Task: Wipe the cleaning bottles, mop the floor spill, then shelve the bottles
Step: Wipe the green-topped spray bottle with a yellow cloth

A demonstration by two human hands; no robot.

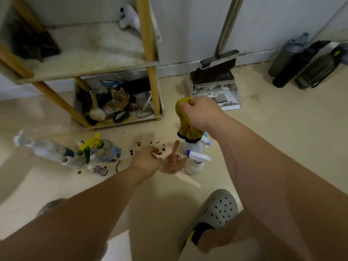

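My right hand (pixel 201 112) is raised and grips a yellow cloth (pixel 188 127) that hangs down over two upright white spray bottles (pixel 195 163). My left hand (pixel 146 161) is low by the floor, its fingers curled against the left side of a blurred brown pump bottle (pixel 173 163). Brown drops and a ring of spill (pixel 139 146) mark the floor just behind that hand. To the left lie a white bottle (pixel 50 150), a clear spray bottle with a yellow trigger (pixel 101 149) and a small bottle (pixel 98 168).
A wooden-post shelf unit (pixel 94 66) stands behind, its bottom tier full of clutter. A broom and dustpan (pixel 216 78) lean at the wall on the right. Dark bottles (pixel 293 59) lie at far right. My grey clog (pixel 216 210) is near the bottles.
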